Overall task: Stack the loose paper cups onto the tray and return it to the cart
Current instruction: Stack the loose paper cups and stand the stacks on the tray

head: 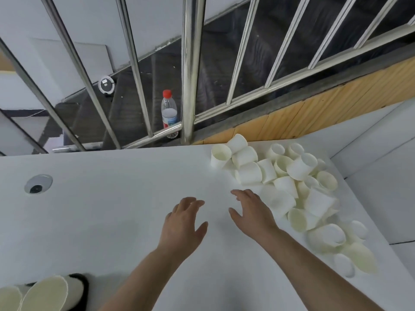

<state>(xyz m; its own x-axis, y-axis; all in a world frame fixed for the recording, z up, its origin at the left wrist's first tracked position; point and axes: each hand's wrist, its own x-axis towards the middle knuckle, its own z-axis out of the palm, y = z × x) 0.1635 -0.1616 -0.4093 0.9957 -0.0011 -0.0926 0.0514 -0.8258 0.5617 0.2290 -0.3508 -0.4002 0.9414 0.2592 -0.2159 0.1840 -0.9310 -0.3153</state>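
Down at the bottom left corner I've got a few cups [42, 292] nested on their sides against something dark [79, 288] — could be the tray's edge, I can't say for sure from here. Up from there, the cable grommet [38, 183] sits in the white table [112, 209], and beyond the table edge, behind the steel railing [189, 70], a water bottle [168, 113] with a red cap stands on the stairs. Now the middle: my left hand [184, 223] is over the bare table, fingers spread and relaxed, holding nothing. Just beside it, my right hand [251, 212] is open too, fingers fanned, empty, its outer edge right by the nearest tipped cup [277, 202]. Hands apart, nothing gripped yet. And on the right, there's the job: the pile of loose paper cups [292, 187], jumbled along the table's right side, most lying on their sides, mouths pointing every which way. The way to do this well, I reckon: take that nearest cup lightly by the wall so it doesn't crush, turn its mouth to match the next one, and nest them straight rather than forcing a crooked fit. Work from the pile's near edge so nothing rolls off the right side.
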